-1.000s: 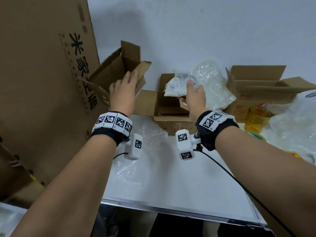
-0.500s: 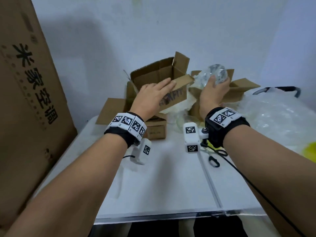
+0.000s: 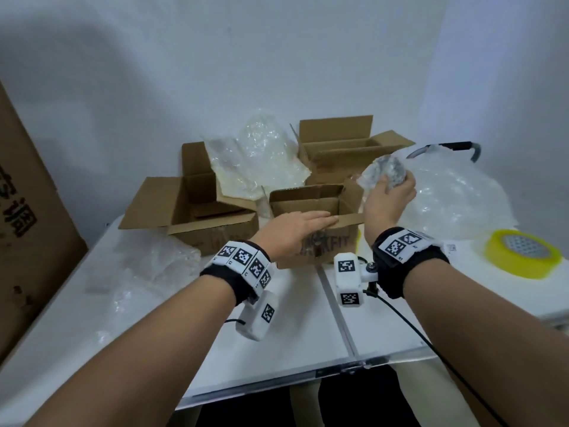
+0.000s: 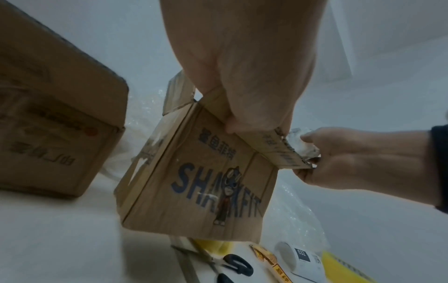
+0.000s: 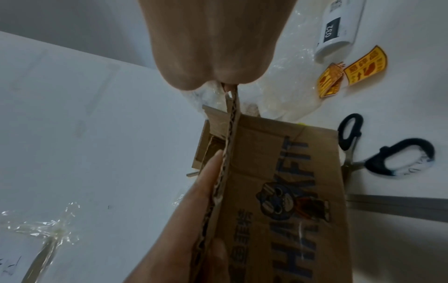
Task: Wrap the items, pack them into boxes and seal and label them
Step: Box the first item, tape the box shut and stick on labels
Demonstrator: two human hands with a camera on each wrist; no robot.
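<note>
A small brown SHARKFIT box (image 3: 326, 245) (image 4: 194, 191) (image 5: 278, 181) stands open on the white table (image 3: 277, 334). My left hand (image 3: 308, 223) (image 4: 242, 76) pinches its near top flap, fingers straight on top and thumb underneath. My right hand (image 3: 385, 198) (image 4: 351, 159) grips a bubble-wrapped item (image 3: 385, 166) (image 4: 303, 141) just above and right of the box's opening. The inside of the box looks bare where it shows in the head view.
Two more open cartons (image 3: 200, 211) (image 3: 338, 143) stand behind, with bubble wrap (image 3: 258, 155) between them. A big bubble-wrap heap (image 3: 455, 198) and a yellow tape roll (image 3: 520, 251) lie right. Scissors (image 5: 387, 157), orange labels (image 5: 363, 65) and a white device (image 5: 337, 32) lie near the box. A tall carton (image 3: 21, 226) stands left.
My left hand has brought the small box from the far left down to the table's middle. My right hand has carried the wrapped item to the box's right side.
</note>
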